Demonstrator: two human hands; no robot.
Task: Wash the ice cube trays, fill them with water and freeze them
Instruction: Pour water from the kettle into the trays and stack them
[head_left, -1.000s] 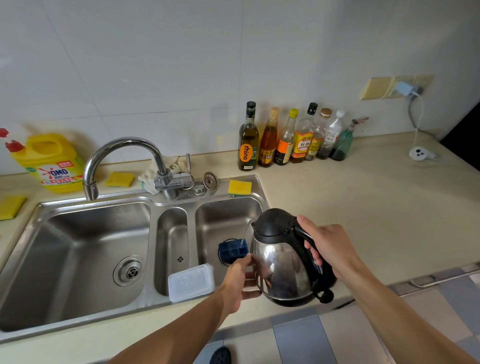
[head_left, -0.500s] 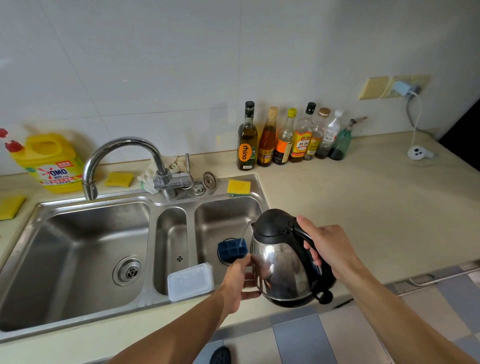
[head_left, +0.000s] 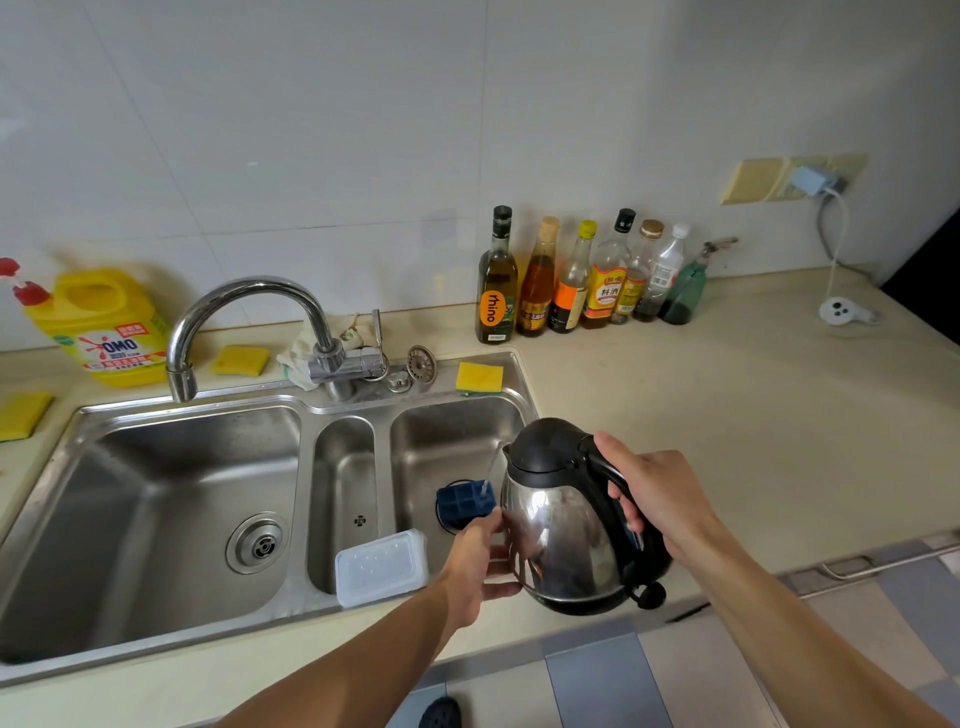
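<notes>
A dark blue ice cube tray (head_left: 464, 501) lies at the bottom of the right sink basin (head_left: 457, 441). A thin stream of water runs from the spout of a steel kettle (head_left: 566, 525) with a black lid down onto the tray. My right hand (head_left: 657, 496) grips the kettle's black handle and tilts it left. My left hand (head_left: 480, 558) supports the kettle's lower side with fingers curled against the steel. A white translucent tray or lid (head_left: 381, 566) sits on the sink's front rim, over the narrow middle basin.
The curved tap (head_left: 249, 322) points over the large left basin (head_left: 156, 509). Yellow sponges (head_left: 479, 376) lie along the sink's back edge, a yellow detergent jug (head_left: 101, 325) at the left. Several bottles (head_left: 587, 275) line the wall. A white plug (head_left: 839, 310) lies on the right counter.
The kettle stays tilted over the right basin, and both hands keep the same hold. A thin stream of water from the spout onto the blue tray is now plainly visible.
</notes>
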